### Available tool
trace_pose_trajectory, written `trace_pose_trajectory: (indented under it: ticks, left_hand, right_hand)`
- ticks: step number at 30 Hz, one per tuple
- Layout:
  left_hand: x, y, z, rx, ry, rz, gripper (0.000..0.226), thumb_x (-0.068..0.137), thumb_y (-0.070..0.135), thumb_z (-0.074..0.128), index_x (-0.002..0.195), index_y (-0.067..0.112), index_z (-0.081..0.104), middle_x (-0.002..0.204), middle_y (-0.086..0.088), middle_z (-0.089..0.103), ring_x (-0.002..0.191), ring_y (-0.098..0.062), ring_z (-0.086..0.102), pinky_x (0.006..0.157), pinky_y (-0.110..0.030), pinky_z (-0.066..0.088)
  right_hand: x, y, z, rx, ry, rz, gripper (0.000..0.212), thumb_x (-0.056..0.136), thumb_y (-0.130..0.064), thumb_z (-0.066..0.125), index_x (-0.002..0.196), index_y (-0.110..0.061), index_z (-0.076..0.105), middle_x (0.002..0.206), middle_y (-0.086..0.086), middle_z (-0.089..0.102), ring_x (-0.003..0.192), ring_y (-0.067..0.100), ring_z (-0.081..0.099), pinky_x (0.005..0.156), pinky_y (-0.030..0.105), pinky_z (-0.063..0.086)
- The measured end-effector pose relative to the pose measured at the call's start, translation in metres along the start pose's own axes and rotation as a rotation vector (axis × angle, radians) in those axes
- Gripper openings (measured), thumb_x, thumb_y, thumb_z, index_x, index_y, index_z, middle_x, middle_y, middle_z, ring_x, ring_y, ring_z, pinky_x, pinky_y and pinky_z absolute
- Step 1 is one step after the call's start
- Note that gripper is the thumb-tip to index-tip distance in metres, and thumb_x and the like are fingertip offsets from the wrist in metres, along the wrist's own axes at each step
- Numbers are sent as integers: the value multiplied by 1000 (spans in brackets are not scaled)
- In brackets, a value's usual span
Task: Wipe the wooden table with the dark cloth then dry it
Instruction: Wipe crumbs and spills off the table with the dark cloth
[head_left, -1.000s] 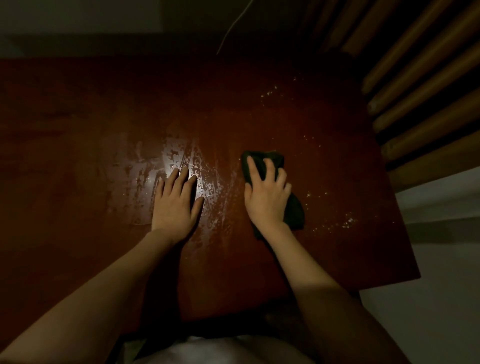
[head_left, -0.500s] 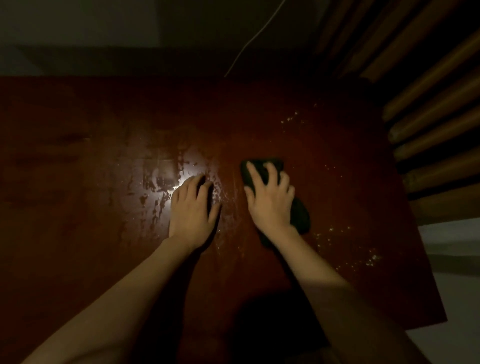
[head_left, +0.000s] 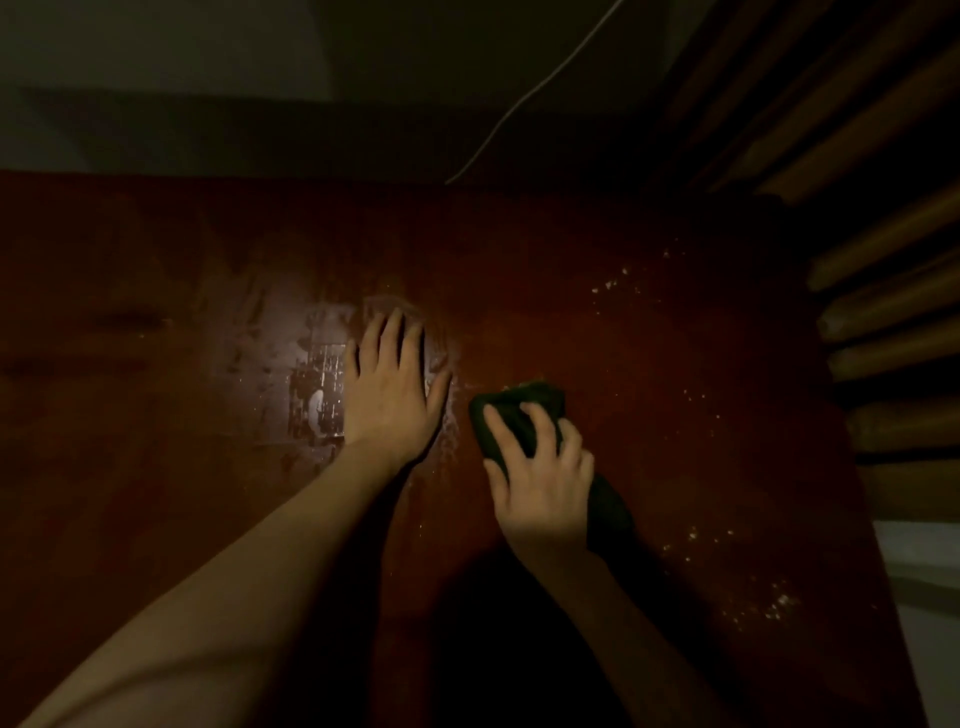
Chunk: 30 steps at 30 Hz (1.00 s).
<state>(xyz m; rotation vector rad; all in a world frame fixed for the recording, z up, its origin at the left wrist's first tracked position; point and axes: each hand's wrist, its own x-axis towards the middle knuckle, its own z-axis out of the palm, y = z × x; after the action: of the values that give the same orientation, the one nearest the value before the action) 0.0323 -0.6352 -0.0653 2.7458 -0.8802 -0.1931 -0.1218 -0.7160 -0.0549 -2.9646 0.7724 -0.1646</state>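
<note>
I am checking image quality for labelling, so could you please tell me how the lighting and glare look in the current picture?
Head view: very dim overall; a bright glare patch on the wet table beside the left hand; the dark cloth under the right hand barely stands out; a shadow covers the near edge; wide-angle bending at the borders.
</note>
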Motion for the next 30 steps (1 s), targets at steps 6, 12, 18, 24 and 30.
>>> trace_pose_trajectory:
  ticks: [6,12,18,24,30]
  left_hand:
    - [2,1,2,14,-20,6,69,91,51,18,141,6,31,149,-17,29,141,-29,16,115,-52,8]
    - [2,2,2,3,-34,0,67,92,49,20,142,5,31,150,-17,27,142,-28,14,114,-51,6]
    - [3,2,4,4,-30,-6,64,93,46,25,139,4,35,148,-17,31,140,-26,16,110,-49,9]
    - [2,2,7,38,-22,0,63,93,46,26,137,3,40,146,-17,35,140,-27,21,109,-51,12]
    - [2,2,7,35,-25,4,64,93,47,23,139,4,35,149,-16,31,141,-25,14,110,-51,9]
  right_hand:
    - [169,45,-1,33,-160,-217,55,92,-37,49,143,-38,29,147,8,32,126,36,31,95,48,35]
    - [142,39,0,83,-109,-169,60,88,-27,57,142,-34,33,144,10,36,126,38,31,96,51,34]
    - [110,24,7,36,-104,-262,60,83,-31,61,138,-33,36,134,11,46,114,35,36,84,48,43]
    - [262,33,7,11,-126,146,54,96,-36,40,147,-35,20,151,9,21,130,38,25,98,53,34]
    - [171,17,4,29,-74,97,60,91,-31,48,146,-31,24,149,11,29,129,38,29,96,50,36]
